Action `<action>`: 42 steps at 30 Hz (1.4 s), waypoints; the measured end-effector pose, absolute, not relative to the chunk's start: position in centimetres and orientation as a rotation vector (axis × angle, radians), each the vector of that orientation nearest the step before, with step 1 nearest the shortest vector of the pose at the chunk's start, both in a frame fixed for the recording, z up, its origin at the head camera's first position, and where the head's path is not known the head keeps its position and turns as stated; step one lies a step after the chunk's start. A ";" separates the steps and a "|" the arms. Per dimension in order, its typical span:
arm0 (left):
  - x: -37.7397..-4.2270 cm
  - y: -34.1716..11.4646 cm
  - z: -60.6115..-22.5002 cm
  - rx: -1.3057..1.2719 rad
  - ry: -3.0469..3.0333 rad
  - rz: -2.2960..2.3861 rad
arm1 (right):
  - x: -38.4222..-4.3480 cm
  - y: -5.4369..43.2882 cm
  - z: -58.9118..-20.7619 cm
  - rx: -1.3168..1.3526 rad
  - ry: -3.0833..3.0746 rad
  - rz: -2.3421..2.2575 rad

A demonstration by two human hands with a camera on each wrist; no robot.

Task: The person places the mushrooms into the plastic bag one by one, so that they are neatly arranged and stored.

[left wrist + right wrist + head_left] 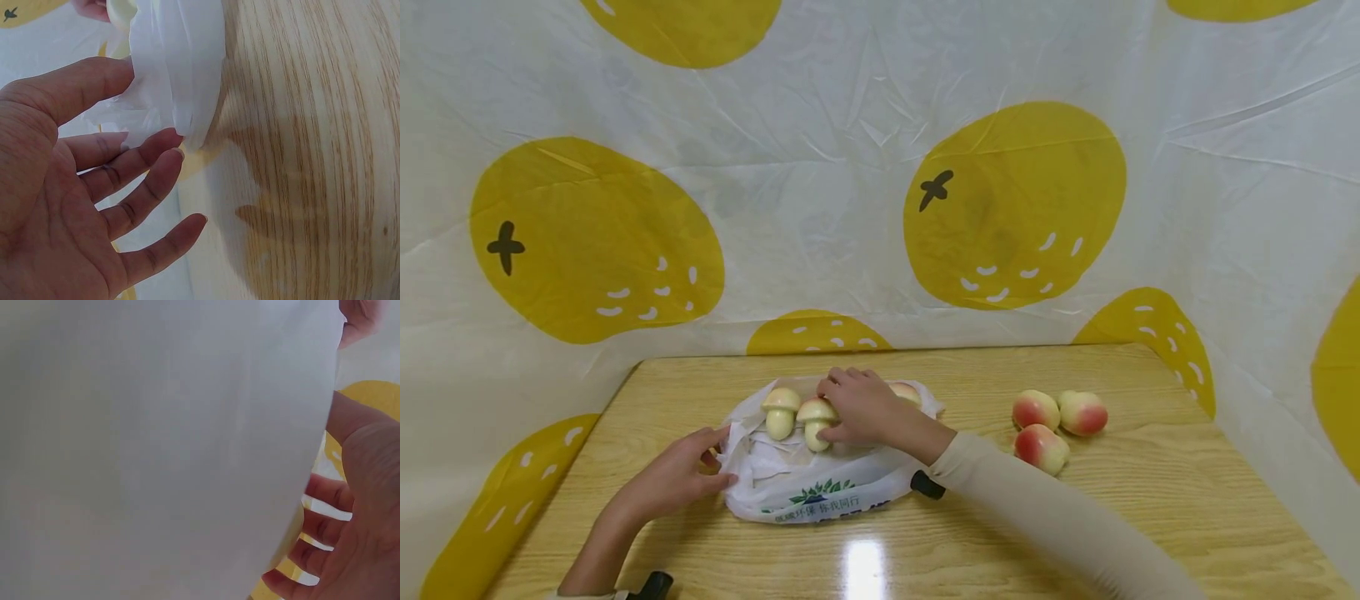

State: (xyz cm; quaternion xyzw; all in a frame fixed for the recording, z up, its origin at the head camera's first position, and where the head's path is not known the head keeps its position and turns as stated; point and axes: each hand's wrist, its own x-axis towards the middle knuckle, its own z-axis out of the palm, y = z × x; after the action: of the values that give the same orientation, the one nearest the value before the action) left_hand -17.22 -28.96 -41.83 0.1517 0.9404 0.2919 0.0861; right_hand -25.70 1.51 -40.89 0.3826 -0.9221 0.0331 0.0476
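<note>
A white plastic bag (805, 500) with green leaf print lies opened out on the table. Two cream toy mushrooms (781, 414) show inside its mouth, side by side. My right hand (865, 408) reaches over the bag and grips the right-hand mushroom (815, 410), thumb by the stem and fingers near the cap. Its fingers are partly hidden behind the bag in the right wrist view. At the bag's left edge, my left hand (681, 471) holds the plastic between thumb and fingers; the little finger stands free in the left wrist view. A red-and-cream peach (906, 392) peeks out behind the right wrist.
Three more red-and-cream peaches (1041, 450) sit in a cluster on the wooden table (970, 533), right of the bag. A white cloth with yellow fruit print (1015, 208) hangs behind and at both sides of the table.
</note>
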 end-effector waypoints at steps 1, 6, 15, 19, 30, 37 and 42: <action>-17.2 -28.9 -41.8 0.452 2.804 0.868 | -25.6 1.6 -40.9 1.154 -2.815 0.100; -17.2 -28.9 -41.8 0.452 2.807 0.870 | -25.6 2.8 -40.2 1.193 -2.816 0.188; -17.2 -28.9 -41.9 0.467 2.823 0.854 | -26.9 8.1 -38.0 1.267 -2.879 0.629; -17.1 -28.9 -41.9 0.450 2.824 0.846 | -27.3 10.9 -37.5 1.297 -2.897 0.731; -17.0 -28.9 -41.6 0.442 2.825 0.859 | -26.7 17.2 -36.9 1.327 -2.863 0.869; -17.0 -28.9 -41.7 0.448 2.823 0.862 | -26.1 20.5 -36.4 1.238 -2.909 0.890; -17.0 -28.9 -41.6 0.455 2.826 0.860 | -25.8 22.7 -36.4 1.200 -2.943 0.859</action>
State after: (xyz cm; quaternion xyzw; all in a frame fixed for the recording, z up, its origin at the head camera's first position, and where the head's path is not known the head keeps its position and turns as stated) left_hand -17.04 -28.86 -41.65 0.1518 0.9428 0.2868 0.0765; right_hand -25.80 22.74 -36.39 0.3635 -0.8913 0.2603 -0.0753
